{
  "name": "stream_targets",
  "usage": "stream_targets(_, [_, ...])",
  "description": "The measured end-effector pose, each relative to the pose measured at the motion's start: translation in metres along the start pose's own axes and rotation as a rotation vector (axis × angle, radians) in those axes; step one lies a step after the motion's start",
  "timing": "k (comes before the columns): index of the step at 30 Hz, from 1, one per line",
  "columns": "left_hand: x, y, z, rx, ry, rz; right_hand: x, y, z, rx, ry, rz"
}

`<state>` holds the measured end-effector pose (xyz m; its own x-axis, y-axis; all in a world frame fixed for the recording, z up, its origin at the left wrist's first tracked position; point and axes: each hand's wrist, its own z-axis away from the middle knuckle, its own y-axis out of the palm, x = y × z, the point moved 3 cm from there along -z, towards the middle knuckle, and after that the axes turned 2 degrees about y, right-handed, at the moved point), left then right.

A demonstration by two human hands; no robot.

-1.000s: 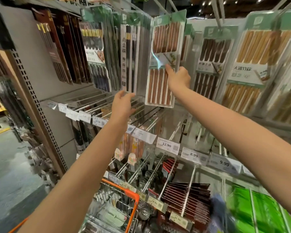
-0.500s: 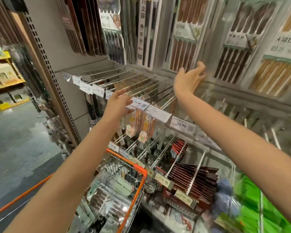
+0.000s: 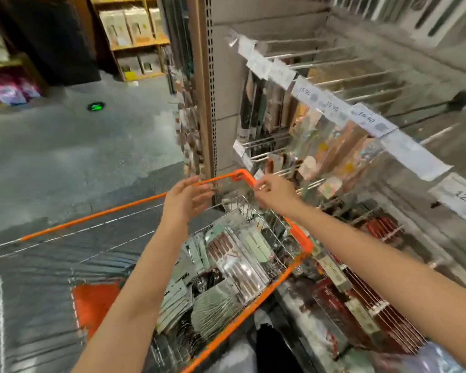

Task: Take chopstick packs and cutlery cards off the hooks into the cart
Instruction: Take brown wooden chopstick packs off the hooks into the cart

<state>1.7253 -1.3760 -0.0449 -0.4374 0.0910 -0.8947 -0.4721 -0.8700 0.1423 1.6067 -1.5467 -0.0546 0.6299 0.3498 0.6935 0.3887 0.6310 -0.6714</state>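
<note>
Both hands hover over the far end of the cart [image 3: 301, 239]; the left hand [image 3: 184, 200] at 11 o'clock of the basket has relaxed, spread fingers, its grip empty; the right hand [image 3: 276, 193] at 1 o'clock has loosely curled fingers near the orange rim, whether its grip pinches anything I cannot tell; chopstick packs [image 3: 226, 254] and cutlery cards [image 3: 213, 308] lie piled inside the basket; more packs hang on hooks [image 3: 342, 79] at 2 o'clock behind price tags [image 3: 366, 119].

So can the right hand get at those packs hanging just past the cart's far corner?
Probably yes. The right hand is empty, raised over the cart rim, with the hanging packs just beyond it and nothing visible between.
</note>
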Motion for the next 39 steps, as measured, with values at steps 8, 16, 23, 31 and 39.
stream_targets(8, [0.148,-0.068,-0.032,-0.231,-0.256,0.031,-0.116,0.155,-0.046,0.560,0.268,0.368])
stream_targets(16, [0.243,-0.083,-0.055,-0.267,-0.404,0.053,-0.194,0.237,-0.096,0.719,0.327,0.719])
stream_targets(23, [0.278,-0.093,-0.052,-0.384,-0.464,0.189,-0.233,0.284,-0.098,0.437,0.473,0.728])
stream_targets(31, [0.282,-0.087,-0.048,-0.297,-0.481,0.231,-0.237,0.286,-0.084,0.331,0.486,0.840])
stream_targets(39, [0.283,-0.073,-0.055,-0.224,-0.472,0.143,-0.255,0.279,-0.085,0.371,0.461,0.736])
